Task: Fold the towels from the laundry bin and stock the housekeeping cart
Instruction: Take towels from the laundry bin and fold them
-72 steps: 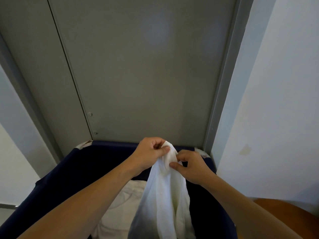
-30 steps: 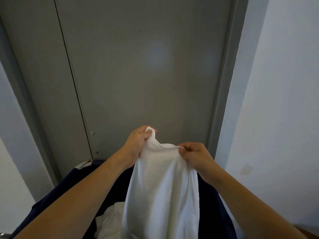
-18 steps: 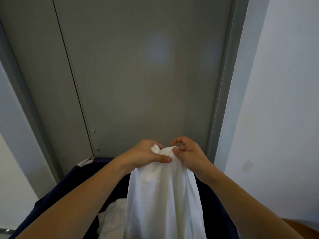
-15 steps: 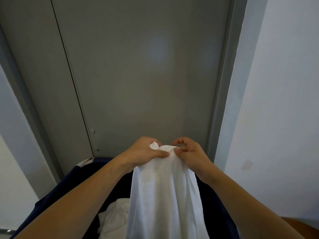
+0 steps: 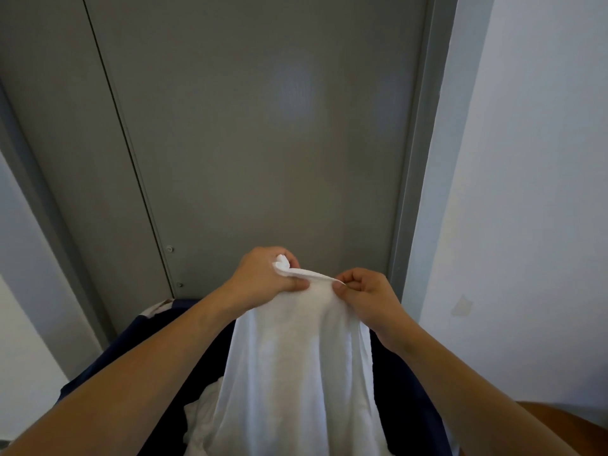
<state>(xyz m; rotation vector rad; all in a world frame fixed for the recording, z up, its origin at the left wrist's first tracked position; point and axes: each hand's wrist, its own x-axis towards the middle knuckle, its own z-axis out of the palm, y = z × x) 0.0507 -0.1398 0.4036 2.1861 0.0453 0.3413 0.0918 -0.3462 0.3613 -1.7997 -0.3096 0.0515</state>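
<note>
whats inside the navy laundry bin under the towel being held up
More crumpled white laundry lies inside the navy bin, at lower left. The hanging towel, held by the left hand and right hand, covers the rest.

Left hand (image 5: 263, 278) and right hand (image 5: 365, 294) each pinch top edge of white towel (image 5: 296, 363), which hangs over navy laundry bin (image 5: 404, 390); more white linen (image 5: 200, 419) inside; grey door (image 5: 250, 143) behind.

hands (image 5: 316, 284) — wider apart along towel (image 5: 296, 363) edge
</note>
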